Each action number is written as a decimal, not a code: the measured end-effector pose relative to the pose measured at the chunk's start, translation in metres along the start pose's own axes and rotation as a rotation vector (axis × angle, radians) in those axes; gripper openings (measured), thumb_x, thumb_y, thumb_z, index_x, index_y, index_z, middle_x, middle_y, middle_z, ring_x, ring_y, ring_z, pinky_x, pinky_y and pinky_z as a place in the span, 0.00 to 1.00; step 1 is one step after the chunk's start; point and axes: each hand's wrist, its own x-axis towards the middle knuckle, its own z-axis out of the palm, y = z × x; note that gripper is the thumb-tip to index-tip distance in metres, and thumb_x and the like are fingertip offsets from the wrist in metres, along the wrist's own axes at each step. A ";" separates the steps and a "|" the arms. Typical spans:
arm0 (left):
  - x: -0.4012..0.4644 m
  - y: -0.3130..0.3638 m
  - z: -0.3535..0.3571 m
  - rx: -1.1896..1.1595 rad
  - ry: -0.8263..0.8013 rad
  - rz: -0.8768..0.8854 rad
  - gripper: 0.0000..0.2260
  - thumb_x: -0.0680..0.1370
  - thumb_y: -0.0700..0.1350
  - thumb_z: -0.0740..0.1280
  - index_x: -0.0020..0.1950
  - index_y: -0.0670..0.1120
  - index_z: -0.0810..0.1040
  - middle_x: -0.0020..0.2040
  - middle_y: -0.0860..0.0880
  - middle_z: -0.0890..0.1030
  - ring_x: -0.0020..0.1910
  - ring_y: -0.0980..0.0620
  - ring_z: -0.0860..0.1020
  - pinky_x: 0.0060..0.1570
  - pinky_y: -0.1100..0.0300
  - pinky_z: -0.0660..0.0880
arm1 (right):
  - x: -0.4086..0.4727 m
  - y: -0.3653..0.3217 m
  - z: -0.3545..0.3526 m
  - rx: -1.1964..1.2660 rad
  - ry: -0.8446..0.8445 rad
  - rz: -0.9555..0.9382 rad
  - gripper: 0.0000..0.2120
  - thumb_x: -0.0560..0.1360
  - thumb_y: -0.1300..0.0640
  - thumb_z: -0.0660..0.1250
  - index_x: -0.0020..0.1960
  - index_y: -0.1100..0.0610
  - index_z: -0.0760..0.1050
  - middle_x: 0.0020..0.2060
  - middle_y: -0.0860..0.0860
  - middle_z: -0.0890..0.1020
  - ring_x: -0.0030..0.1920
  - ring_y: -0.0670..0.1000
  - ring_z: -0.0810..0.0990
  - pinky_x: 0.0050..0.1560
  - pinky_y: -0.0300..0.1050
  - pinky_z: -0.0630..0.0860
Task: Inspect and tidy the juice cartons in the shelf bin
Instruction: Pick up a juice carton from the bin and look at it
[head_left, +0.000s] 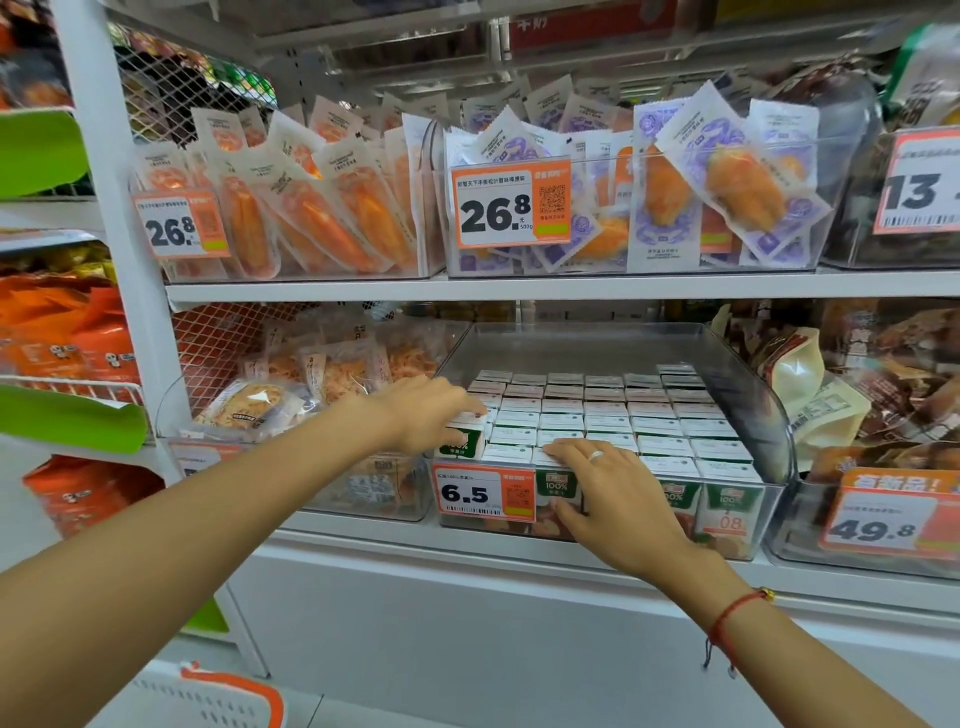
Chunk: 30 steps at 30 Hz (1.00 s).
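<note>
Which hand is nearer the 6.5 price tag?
Right hand: it rests on the front cartons, just right of the tag. Left hand holds a raised carton above it.

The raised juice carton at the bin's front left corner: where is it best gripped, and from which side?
A judgement: grip the raised carton by its upper side faces, coming from above. It stands higher than the packed cartons, so only its top clears them and the bin wall. The left hand already holds it there; the right hand rests on the front row.

The shelf bin (748, 395) is clear, glossy plastic. The juice cartons (597, 410) look like smooth printed card. Upper left, white metal mesh (166, 98).
</note>
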 end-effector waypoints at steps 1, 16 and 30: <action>0.001 -0.002 -0.002 -0.027 -0.002 -0.010 0.19 0.81 0.49 0.64 0.72 0.50 0.70 0.68 0.46 0.76 0.67 0.43 0.73 0.61 0.49 0.70 | 0.000 0.000 0.000 0.003 0.001 -0.001 0.26 0.77 0.48 0.65 0.73 0.49 0.65 0.69 0.45 0.72 0.67 0.47 0.70 0.67 0.42 0.63; -0.006 -0.003 -0.001 0.124 0.116 0.053 0.21 0.81 0.53 0.63 0.73 0.48 0.70 0.61 0.46 0.80 0.68 0.43 0.71 0.68 0.49 0.66 | -0.001 0.002 0.000 0.014 -0.002 -0.014 0.26 0.77 0.49 0.65 0.73 0.50 0.65 0.69 0.46 0.72 0.68 0.49 0.69 0.69 0.44 0.62; -0.010 0.000 0.017 -0.012 -0.046 0.028 0.14 0.83 0.46 0.60 0.69 0.46 0.72 0.56 0.45 0.80 0.55 0.44 0.78 0.48 0.54 0.71 | 0.000 0.003 0.002 -0.014 -0.006 -0.012 0.26 0.76 0.48 0.66 0.73 0.49 0.65 0.69 0.45 0.72 0.67 0.48 0.70 0.67 0.43 0.63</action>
